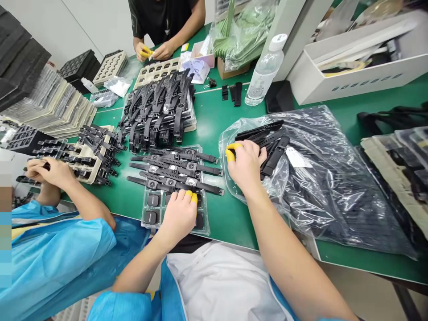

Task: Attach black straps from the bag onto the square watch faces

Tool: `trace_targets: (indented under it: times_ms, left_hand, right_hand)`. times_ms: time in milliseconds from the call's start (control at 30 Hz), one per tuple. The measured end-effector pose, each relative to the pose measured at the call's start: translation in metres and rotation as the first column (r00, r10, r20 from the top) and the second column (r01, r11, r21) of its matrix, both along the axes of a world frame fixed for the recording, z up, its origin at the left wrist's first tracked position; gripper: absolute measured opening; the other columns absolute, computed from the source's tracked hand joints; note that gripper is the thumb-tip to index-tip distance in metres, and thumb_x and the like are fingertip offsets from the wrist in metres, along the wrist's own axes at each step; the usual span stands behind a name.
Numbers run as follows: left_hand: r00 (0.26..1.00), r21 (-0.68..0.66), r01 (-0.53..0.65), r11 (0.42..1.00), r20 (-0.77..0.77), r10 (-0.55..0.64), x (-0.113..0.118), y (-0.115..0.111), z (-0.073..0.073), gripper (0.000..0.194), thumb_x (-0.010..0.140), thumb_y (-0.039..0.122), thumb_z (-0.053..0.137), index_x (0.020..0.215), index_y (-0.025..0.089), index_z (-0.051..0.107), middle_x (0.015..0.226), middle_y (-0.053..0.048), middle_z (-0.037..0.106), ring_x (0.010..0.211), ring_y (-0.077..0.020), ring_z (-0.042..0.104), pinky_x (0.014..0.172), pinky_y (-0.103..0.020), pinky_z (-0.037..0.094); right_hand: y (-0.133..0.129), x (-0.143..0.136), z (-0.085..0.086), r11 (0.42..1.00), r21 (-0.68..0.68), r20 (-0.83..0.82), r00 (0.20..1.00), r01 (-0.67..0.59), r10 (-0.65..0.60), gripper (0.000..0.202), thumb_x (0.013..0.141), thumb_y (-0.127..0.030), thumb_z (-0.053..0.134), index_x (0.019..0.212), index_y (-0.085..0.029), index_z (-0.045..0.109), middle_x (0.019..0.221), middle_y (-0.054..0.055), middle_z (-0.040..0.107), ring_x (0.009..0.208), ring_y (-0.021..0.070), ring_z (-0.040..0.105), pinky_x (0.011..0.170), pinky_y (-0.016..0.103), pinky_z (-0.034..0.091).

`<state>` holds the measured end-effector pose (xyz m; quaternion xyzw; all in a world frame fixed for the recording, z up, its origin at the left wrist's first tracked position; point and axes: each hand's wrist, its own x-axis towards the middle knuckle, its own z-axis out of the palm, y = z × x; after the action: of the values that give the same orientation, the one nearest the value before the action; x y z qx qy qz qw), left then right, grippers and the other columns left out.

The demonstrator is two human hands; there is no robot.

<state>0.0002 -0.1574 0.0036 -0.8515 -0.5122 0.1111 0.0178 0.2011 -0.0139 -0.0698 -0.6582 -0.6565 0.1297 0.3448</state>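
Note:
My left hand (180, 213), with yellow finger covers, is curled over a clear compartment tray (145, 209) of square black watch bodies (153, 200). Its fingertips are hidden, so what they grip does not show. Several watches with black straps (172, 169) lie in rows across the tray's far part, undersides up. My right hand (245, 165), also with yellow on its fingers, bends over the mouth of a clear plastic bag (310, 178). Loose black watch straps (276, 154) lie right beside its fingers. Whatever it pinches is hidden under the hand.
Stacked trays of strapped watches (157, 107) stand beyond my tray. At left, a co-worker's hands (51, 171) work over another tray; across the table a person (163, 26) handles something small. A water bottle (267, 71), a white box (361, 62) and trays (401, 165) stand rightward.

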Motion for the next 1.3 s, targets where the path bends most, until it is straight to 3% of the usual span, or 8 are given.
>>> trace_targets:
  times_ms: [200,400,500,667,767,967,1167,1300]
  left_hand:
    - [0.996,-0.030,0.041,0.999,0.075,-0.039,-0.007,0.013,0.018,0.013,0.098,0.012,0.055,0.091,0.016,0.066,0.093,-0.010,0.068,0.091,-0.0279,0.061,0.078,-0.041,0.052]
    - [0.818,0.000,-0.055,0.999,0.574,0.045,-0.014,0.062,0.065,0.015,0.102,0.022,0.052,0.114,0.020,0.060,0.102,-0.009,0.071,0.094,-0.0247,0.066,0.083,-0.038,0.055]
    - [0.604,-0.113,-0.154,0.982,0.776,0.184,-0.012,0.100,0.051,0.020,0.101,0.025,0.053,0.121,0.021,0.053,0.100,-0.008,0.072,0.087,-0.0228,0.070,0.079,-0.036,0.057]
    - [0.346,-0.210,-0.070,0.975,0.912,0.221,-0.005,0.133,-0.014,0.025,0.100,0.019,0.048,0.126,0.019,0.047,0.116,-0.014,0.070,0.101,-0.0229,0.071,0.092,-0.041,0.059]
    - [0.358,-0.097,0.011,0.995,0.930,0.087,-0.007,0.132,-0.032,0.041,0.096,0.012,0.047,0.136,0.020,0.049,0.130,-0.014,0.066,0.121,-0.0244,0.066,0.107,-0.044,0.056]
    - [0.418,0.080,0.147,0.986,0.898,-0.135,-0.012,0.128,-0.025,0.056,0.086,0.002,0.042,0.137,0.018,0.058,0.136,-0.014,0.065,0.133,-0.0249,0.061,0.117,-0.044,0.051]
    - [0.473,0.058,0.163,0.985,0.872,-0.130,-0.014,0.126,-0.026,0.060,0.084,0.001,0.042,0.140,0.019,0.057,0.139,-0.012,0.065,0.137,-0.0241,0.059,0.119,-0.044,0.050]
    - [0.481,0.035,0.158,0.987,0.870,-0.107,-0.015,0.125,-0.024,0.057,0.087,0.002,0.041,0.139,0.018,0.058,0.139,-0.012,0.066,0.136,-0.0235,0.060,0.119,-0.043,0.050]
  right_hand:
    - [0.002,-0.002,0.004,0.993,0.115,-0.096,0.995,-0.001,0.012,0.026,0.098,-0.026,0.047,0.107,-0.021,0.071,0.117,0.015,0.072,0.127,0.0350,0.057,0.118,0.071,0.023]
    - [-0.006,-0.011,0.016,0.951,0.280,-0.371,0.899,-0.132,0.234,0.027,0.102,-0.046,0.054,0.109,-0.023,0.068,0.100,0.009,0.076,0.089,0.0256,0.071,0.087,0.042,0.055]
    - [-0.017,-0.020,0.021,0.961,0.229,-0.520,0.816,-0.153,0.254,0.028,0.101,-0.050,0.056,0.110,-0.024,0.064,0.089,0.005,0.075,0.071,0.0211,0.068,0.074,0.038,0.056]
    - [-0.032,-0.035,0.029,0.944,0.055,-0.732,0.631,-0.324,0.259,0.030,0.101,-0.053,0.058,0.109,-0.024,0.061,0.077,0.000,0.068,0.054,0.0134,0.055,0.055,0.029,0.046]
    - [-0.035,-0.040,0.036,0.883,-0.040,-0.832,0.505,-0.469,0.230,0.035,0.098,-0.058,0.061,0.100,-0.023,0.060,0.072,-0.002,0.064,0.050,0.0108,0.047,0.048,0.026,0.038]
    - [-0.035,-0.036,0.042,0.784,-0.127,-0.938,0.331,-0.607,0.104,0.041,0.091,-0.059,0.070,0.083,-0.021,0.057,0.065,-0.002,0.062,0.046,0.0086,0.045,0.047,0.024,0.035]
    - [-0.033,-0.029,0.048,0.683,-0.182,-0.949,0.308,-0.707,0.066,0.045,0.088,-0.061,0.074,0.081,-0.019,0.061,0.060,-0.001,0.061,0.045,0.0083,0.043,0.047,0.024,0.033]
    - [-0.033,-0.029,0.049,0.700,-0.191,-0.966,0.257,-0.688,-0.010,0.047,0.084,-0.062,0.078,0.081,-0.019,0.059,0.055,-0.003,0.055,0.045,0.0084,0.039,0.045,0.024,0.031]
